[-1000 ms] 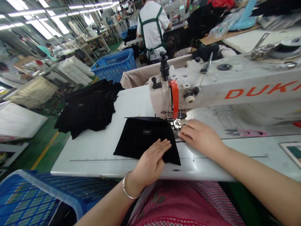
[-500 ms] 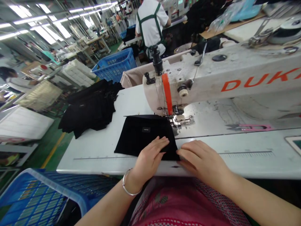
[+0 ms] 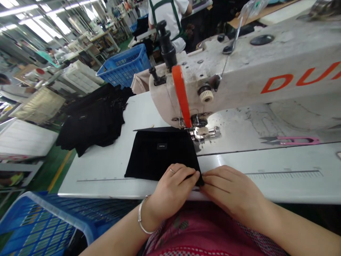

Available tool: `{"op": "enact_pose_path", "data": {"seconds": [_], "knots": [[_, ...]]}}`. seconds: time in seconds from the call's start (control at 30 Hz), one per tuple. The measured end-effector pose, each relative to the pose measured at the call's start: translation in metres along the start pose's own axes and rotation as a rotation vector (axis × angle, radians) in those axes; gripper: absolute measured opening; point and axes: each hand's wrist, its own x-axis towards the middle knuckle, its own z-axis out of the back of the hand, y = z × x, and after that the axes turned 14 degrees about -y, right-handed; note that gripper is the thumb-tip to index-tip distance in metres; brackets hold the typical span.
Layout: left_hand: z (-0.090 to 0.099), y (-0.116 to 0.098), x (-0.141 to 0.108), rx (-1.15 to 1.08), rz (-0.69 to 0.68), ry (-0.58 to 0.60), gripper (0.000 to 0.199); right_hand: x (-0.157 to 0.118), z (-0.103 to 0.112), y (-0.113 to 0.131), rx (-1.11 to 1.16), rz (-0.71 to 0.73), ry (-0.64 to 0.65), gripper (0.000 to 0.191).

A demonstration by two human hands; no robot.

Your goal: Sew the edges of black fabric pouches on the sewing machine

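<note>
A black fabric piece point(image 3: 149, 160) with a small dark label point(image 3: 162, 146) lies flat on the white sewing table point(image 3: 101, 188). Its far right corner reaches the presser foot point(image 3: 204, 133) of the sewing machine point(image 3: 239, 78). My left hand point(image 3: 177, 188) pinches the near right corner of the fabric, thumb and fingers together. Against that same corner, my right hand point(image 3: 230, 190) has its fingers pressed together on the edge; the fingertips are partly hidden.
Pink-handled thread snips point(image 3: 298, 140) lie right of the presser foot. A stack of black fabric pieces point(image 3: 93, 121) sits at the table's left end. One blue basket point(image 3: 87, 217) stands below the front edge, another blue basket point(image 3: 128, 64) behind. A person point(image 3: 169, 17) works beyond the machine.
My left hand has moved from lying on the fabric to its near right corner and closed there. My right hand stays at that corner. The view has shifted closer to the machine.
</note>
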Motion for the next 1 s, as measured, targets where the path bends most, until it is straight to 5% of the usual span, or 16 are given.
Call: {"op": "enact_pose_path", "data": {"seconds": [0.6,1.0], "knots": [[0.011,0.014,0.001,-0.191,-0.109,-0.032,0.02,0.008,0.008,0.005,0.024,-0.015,-0.037,0.028],[0.008,0.051,0.028,-0.115,-0.224,-0.051,0.019,0.031,0.007,-0.019,-0.045,-0.002,0.024,0.027]]}}
